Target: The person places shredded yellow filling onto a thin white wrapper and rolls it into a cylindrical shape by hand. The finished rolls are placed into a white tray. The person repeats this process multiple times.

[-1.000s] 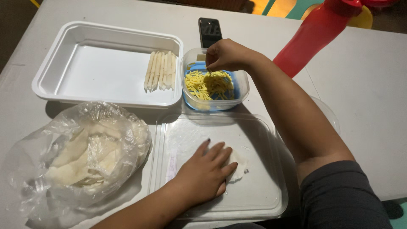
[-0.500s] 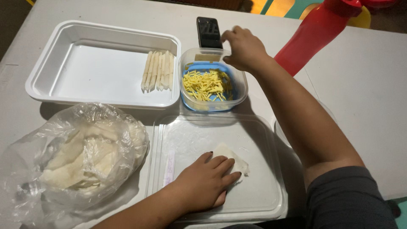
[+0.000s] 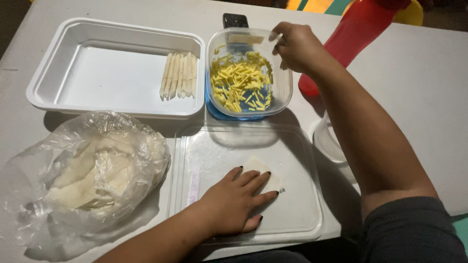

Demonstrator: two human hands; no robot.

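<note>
Bag (image 3: 92, 175) of wrappers sits far left, slumped loose near the tabletop (image 3: 419, 87) edge, so a nudge could tip it off. Above it, rolled sticks (image 3: 179, 75) lie in the white tray (image 3: 58, 97). Left hand (image 3: 233, 202) is spread flat, pressing a wrapper (image 3: 265, 170) onto the clear lid (image 3: 302, 209); press too hard and it'll likely tear. Right hand (image 3: 295, 46) hovers over the cheese tub (image 3: 248, 73), fingers curled, can't tell if it's pinching strips. Elbow's close to that red bottle (image 3: 348, 36).

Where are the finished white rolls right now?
In the head view, the white rolls lie side by side at the right end of the white tray, just left of the tub of yellow strips.
</note>
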